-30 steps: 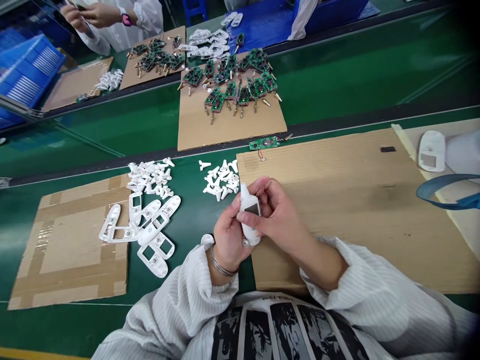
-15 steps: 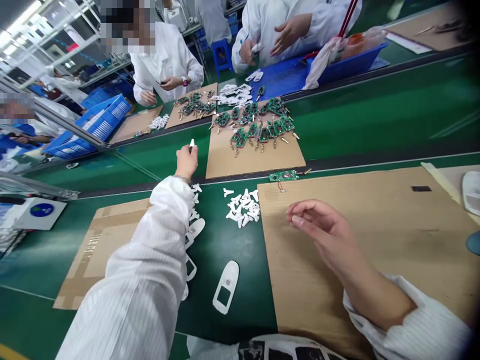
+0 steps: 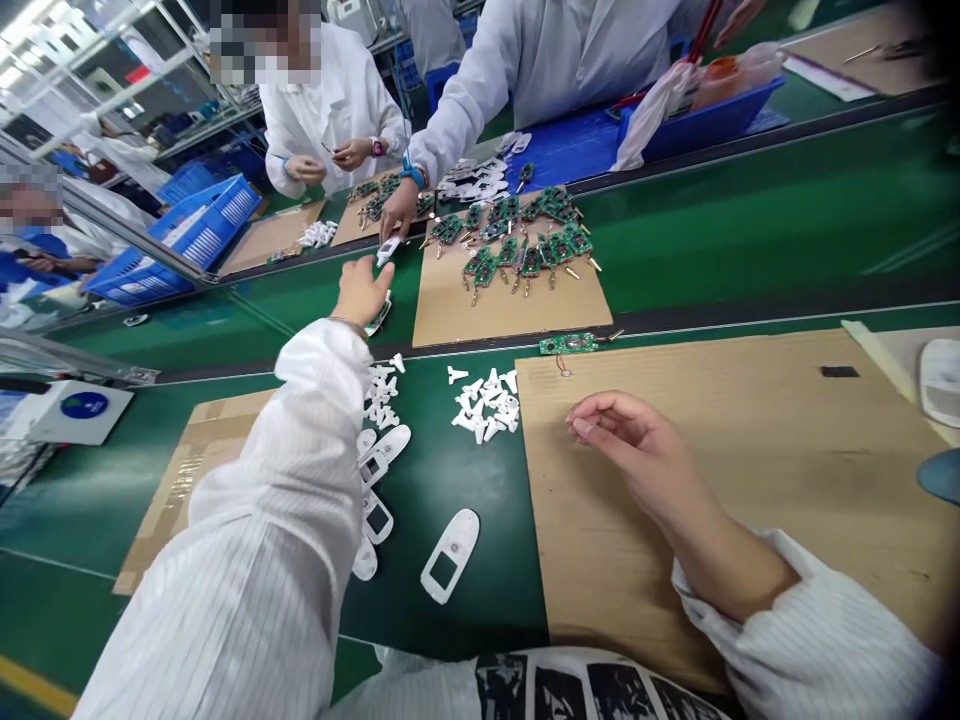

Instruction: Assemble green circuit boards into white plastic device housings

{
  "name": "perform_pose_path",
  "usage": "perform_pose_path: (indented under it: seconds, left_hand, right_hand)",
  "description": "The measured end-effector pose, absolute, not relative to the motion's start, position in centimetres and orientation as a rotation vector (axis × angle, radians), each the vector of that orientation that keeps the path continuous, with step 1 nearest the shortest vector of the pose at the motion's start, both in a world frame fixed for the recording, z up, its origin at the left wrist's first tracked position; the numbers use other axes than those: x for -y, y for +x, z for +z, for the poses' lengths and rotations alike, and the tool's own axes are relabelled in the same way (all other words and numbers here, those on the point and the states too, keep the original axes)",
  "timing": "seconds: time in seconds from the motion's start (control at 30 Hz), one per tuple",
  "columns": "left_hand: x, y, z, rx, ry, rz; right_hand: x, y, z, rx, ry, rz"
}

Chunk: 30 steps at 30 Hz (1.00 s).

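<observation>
My left hand is stretched far out over the green belt, seen from behind with its fingers curled. A white and green part pokes out under it; I cannot tell whether the hand holds it. Just beyond, a co-worker's hand touches a small white piece. My right hand rests on the big cardboard sheet, fingers loosely bent and nothing in them. A white housing shell lies between my arms. Small white parts are piled in front of my right hand.
A lone green circuit board lies at the cardboard's far edge. More white housings lie beside my left sleeve, next to another cardboard sheet. Several circuit boards cover a far cardboard. Co-workers in white coats sit opposite; a blue crate stands far left.
A second ago both hands held a white housing close to me. My left arm then reached out to the belt and my right hand sank onto the cardboard. A co-worker's hand has come in.
</observation>
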<state>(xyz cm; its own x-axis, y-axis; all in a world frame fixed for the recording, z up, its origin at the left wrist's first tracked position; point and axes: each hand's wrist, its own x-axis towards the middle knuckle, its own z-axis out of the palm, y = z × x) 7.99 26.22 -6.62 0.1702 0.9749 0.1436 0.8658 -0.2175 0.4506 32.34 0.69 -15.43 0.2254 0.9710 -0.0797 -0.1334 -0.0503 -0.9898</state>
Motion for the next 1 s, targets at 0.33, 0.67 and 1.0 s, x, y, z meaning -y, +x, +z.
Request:
perform_pose_path:
  seconds: [0.33, 0.67, 1.0]
  left_hand:
    - [-3.9, 4.1, -4.5, -1.092, 2.551, -0.567]
    - [0.7, 5.7, -11.8, -1.264, 2.562, -0.329]
    - [-2.6, 6.0, -14.1, -1.339, 2.57, 0.307]
  right_hand:
    - [0.8, 31.5, -13.9, 1.459, -1.388, 1.081]
    - [-0.2, 29.4, -11.0, 2.232, -1.331, 0.74]
    - [-7.5, 23.7, -14.9, 2.486, -1.311, 0.284]
